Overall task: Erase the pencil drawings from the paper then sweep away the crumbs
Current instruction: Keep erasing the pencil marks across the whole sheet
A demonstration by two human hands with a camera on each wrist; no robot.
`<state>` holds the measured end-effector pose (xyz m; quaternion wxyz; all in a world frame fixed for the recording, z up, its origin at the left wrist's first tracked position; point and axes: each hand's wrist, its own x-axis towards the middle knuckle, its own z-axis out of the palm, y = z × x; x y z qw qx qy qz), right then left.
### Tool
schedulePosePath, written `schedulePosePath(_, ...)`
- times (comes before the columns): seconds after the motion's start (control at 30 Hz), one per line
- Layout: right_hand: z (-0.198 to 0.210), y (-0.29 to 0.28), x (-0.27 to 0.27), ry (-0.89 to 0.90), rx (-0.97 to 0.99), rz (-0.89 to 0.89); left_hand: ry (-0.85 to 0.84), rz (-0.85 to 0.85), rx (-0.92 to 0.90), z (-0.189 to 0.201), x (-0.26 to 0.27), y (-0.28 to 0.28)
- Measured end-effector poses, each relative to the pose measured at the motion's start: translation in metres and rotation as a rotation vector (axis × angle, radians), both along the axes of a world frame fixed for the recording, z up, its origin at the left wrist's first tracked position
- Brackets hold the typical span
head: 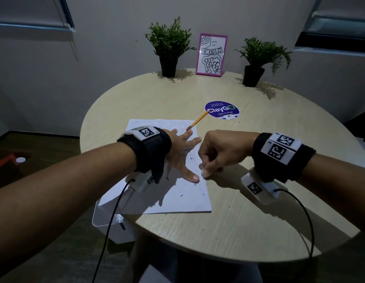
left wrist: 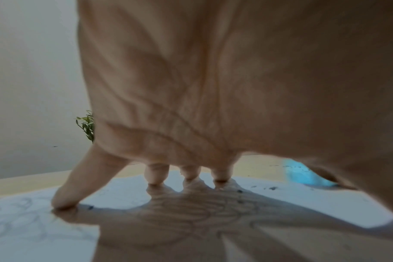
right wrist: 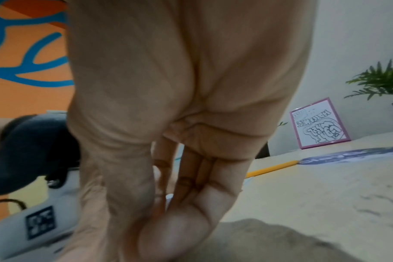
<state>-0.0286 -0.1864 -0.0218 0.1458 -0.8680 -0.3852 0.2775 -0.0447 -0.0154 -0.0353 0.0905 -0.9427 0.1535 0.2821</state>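
Matt white paper lies on a pale, wood-grain table, perhaps laminate; the pencil looks glossy.

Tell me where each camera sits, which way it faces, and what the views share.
Head: above, looking down at the round pale wooden table; both forearms, left hand spread on the white paper sheet, right hand with curled fingers.
Left wrist: under the palm, facing the fingertips on the paper.
Right wrist: under the palm, along curled fingers.
Shared: head and right wrist both show the pink-framed drawing and yellow pencil.
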Motion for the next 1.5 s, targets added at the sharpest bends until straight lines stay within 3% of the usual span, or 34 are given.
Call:
schedulePosePath(0.13,-0.004,0.002,0.016,-0.142,0.100,-0.117,0.005,-0.005,0.000,0.000,0.001,0.001)
schedulePosePath(0.4,-0.006,0.015,0.030,-0.293,0.118,-0.190,-0.020,0.003,-0.036,-0.005,0.003,0.005)
schedulePosePath(0.63,-0.001,0.020,0.018,-0.040,-0.002,-0.035,-0.004,0.017,-0.039,-0.005,0.004,0.005)
schedulePosePath(0.77,-0.007,0.020,0.040,-0.278,0.084,-0.182,-0.019,0.005,-0.065,-0.007,0.003,0.007)
schedulePosePath(0.97,-0.005,0.021,0.020,-0.063,0.010,-0.031,-0.001,0.021,-0.031,-0.004,0.003,0.004)
schedulePosePath(1.13,-0.008,0.023,0.046,-0.290,0.085,-0.182,-0.015,0.007,-0.044,-0.005,0.002,0.005)
schedulePosePath(1.23,-0.004,0.021,0.028,-0.065,0.005,-0.079,-0.004,0.015,-0.026,-0.005,0.004,0.004)
schedulePosePath(1.3,-0.002,0.021,0.024,-0.010,-0.033,-0.019,-0.002,0.021,-0.019,-0.005,0.004,0.004)
schedulePosePath(1.43,-0.006,0.022,0.045,-0.261,0.063,-0.158,-0.018,0.005,-0.046,-0.003,0.000,0.004)
schedulePosePath(1.5,-0.005,0.023,0.041,-0.251,0.055,-0.152,-0.014,0.006,-0.041,-0.002,0.000,0.004)
